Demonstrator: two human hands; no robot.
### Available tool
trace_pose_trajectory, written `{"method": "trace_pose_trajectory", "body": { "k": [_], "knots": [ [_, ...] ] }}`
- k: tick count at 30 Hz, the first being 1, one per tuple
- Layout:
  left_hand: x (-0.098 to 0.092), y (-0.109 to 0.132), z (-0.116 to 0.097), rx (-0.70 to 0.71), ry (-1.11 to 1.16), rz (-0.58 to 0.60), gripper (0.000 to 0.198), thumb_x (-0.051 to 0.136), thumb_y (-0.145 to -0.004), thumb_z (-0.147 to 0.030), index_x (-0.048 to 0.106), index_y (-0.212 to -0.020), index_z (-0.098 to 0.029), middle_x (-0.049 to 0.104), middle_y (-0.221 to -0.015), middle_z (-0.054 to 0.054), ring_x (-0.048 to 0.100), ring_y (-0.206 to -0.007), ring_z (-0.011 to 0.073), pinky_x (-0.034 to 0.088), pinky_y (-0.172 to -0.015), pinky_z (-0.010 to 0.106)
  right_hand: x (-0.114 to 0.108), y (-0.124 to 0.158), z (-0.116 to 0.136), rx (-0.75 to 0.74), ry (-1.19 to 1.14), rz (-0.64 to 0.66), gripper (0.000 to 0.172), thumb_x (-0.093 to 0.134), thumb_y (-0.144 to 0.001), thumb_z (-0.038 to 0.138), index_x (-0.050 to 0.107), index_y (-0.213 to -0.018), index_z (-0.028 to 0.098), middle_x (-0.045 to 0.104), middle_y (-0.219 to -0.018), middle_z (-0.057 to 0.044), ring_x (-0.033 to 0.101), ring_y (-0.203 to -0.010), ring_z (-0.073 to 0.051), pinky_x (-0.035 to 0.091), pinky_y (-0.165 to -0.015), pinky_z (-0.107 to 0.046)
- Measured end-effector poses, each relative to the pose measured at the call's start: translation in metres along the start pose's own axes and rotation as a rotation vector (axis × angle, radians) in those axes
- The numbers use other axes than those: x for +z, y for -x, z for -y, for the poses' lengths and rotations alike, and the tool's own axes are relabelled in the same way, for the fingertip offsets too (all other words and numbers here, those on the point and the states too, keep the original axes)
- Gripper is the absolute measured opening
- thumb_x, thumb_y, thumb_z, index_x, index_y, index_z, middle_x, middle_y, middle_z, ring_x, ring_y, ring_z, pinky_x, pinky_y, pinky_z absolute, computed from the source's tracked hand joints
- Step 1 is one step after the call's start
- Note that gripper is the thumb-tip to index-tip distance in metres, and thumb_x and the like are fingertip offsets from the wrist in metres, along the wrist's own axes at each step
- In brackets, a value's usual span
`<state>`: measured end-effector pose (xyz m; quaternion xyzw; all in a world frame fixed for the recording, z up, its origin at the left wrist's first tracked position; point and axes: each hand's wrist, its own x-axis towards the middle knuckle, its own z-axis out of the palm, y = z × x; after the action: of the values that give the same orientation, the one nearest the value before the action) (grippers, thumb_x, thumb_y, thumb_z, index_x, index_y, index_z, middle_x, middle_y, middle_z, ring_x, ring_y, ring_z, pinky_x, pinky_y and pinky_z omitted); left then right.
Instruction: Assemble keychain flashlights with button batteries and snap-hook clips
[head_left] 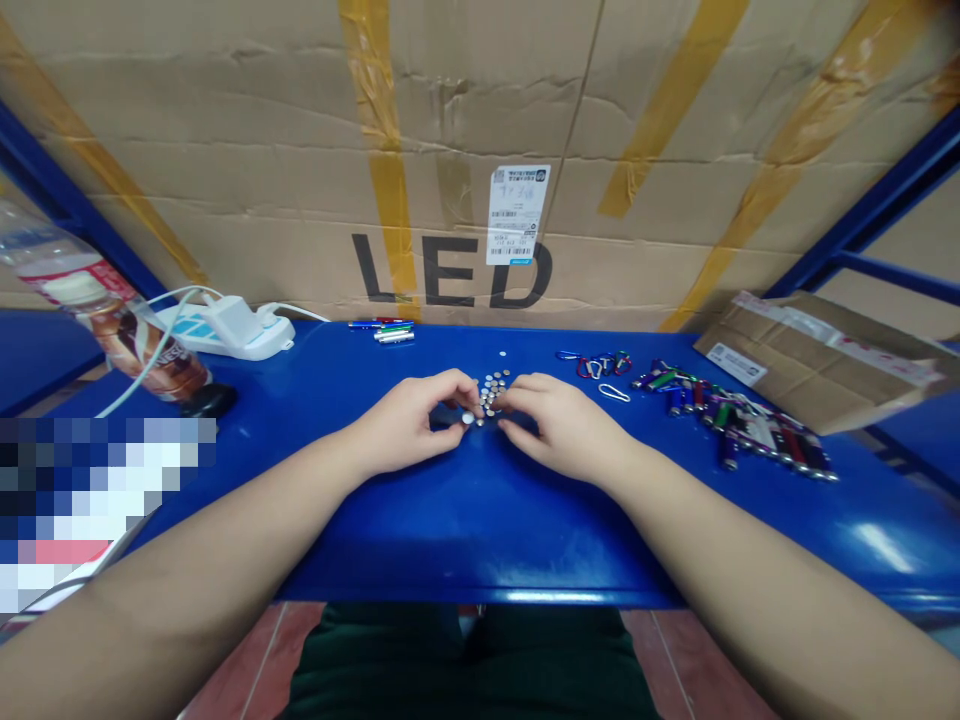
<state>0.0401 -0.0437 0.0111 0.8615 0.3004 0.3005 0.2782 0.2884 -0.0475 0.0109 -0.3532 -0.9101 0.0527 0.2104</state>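
Reaching out above your dark trousers (472, 665), you bring your left hand (405, 425) and right hand (562, 430) together over the glossy blue surface (480, 530), your fingers curled inward as if to fence in the small work area between them. There lies a tight cluster of shiny silver button cells (491, 392), flat, round metal discs, probably kept bunched because pieces this small could easily slide on so smooth a finish. Your left grip is almost closed, its thumb and forefinger drawn in just beside 1 loose disc (467, 418); this view does not settle whether that disc is pinched or merely touched. Your right grip is loosely curved at the edge of the cluster, and whether it holds anything cannot be told. Just beyond lies 1 stray disc (502, 353). To the right, a white wire clip (613, 392), colored carabiners (596, 366) and a long heap of slim metal flashlights (731, 418) sit apart, perhaps grouped by kind. To the left are a plastic bottle (97, 310) and a white power strip (225, 330). Farthest off, a taped cardboard carton (450, 270) printed "LED" rises behind the surface.
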Motion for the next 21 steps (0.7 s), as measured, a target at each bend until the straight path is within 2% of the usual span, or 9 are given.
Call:
{"method": "trace_pose_trajectory", "body": {
  "k": [4,9,12,15,21],
  "knots": [
    [0.0009,0.0005,0.0015,-0.046,0.047,-0.007,0.026,0.068,-0.087,-0.018,0.057,-0.111,-0.022,0.073,-0.105,0.002,0.073,-0.094,0.0168,0.059,-0.084,0.029,0.0067,-0.0027,0.0012,-0.010,0.045,0.095,0.020,0.061,-0.096,0.019,0.076,-0.109,0.018,0.070,-0.101,-0.010,0.064,-0.099,-0.025,0.053,-0.091,-0.040],
    [0.0024,0.0005,0.0045,-0.105,0.100,0.017,0.027,0.069,-0.087,-0.020,0.056,-0.110,-0.022,0.072,-0.102,0.002,0.072,-0.090,0.0162,0.060,-0.081,0.029,0.0085,-0.0039,0.0044,-0.040,0.055,0.137,0.020,0.062,-0.096,0.019,0.077,-0.110,0.020,0.069,-0.100,-0.010,0.064,-0.097,-0.024,0.052,-0.087,-0.038],
    [0.0026,0.0001,0.0041,-0.108,0.114,0.031,0.028,0.069,-0.086,-0.018,0.056,-0.111,-0.022,0.073,-0.101,0.001,0.073,-0.091,0.0168,0.059,-0.084,0.030,0.0070,-0.0040,0.0048,-0.030,0.017,0.142,0.013,0.064,-0.095,0.018,0.075,-0.101,0.018,0.069,-0.102,-0.010,0.064,-0.098,-0.023,0.051,-0.088,-0.037],
    [0.0023,-0.0004,0.0033,-0.108,0.110,0.049,0.027,0.069,-0.084,-0.017,0.059,-0.108,-0.022,0.074,-0.101,0.001,0.073,-0.094,0.0170,0.059,-0.085,0.030,0.0050,-0.0040,0.0049,-0.025,-0.026,0.176,0.007,0.065,-0.093,0.015,0.072,-0.091,0.017,0.069,-0.097,-0.008,0.064,-0.090,-0.021,0.050,-0.083,-0.033],
    [0.0006,-0.0007,0.0007,-0.073,0.044,0.068,0.015,0.069,-0.086,-0.021,0.064,-0.100,-0.020,0.073,-0.097,0.001,0.070,-0.087,0.0159,0.056,-0.082,0.028,0.0027,-0.0027,0.0050,-0.069,-0.078,0.185,0.014,0.066,-0.084,0.005,0.065,-0.079,0.018,0.067,-0.084,-0.003,0.060,-0.077,-0.016,0.045,-0.073,-0.028]
  ]
}}
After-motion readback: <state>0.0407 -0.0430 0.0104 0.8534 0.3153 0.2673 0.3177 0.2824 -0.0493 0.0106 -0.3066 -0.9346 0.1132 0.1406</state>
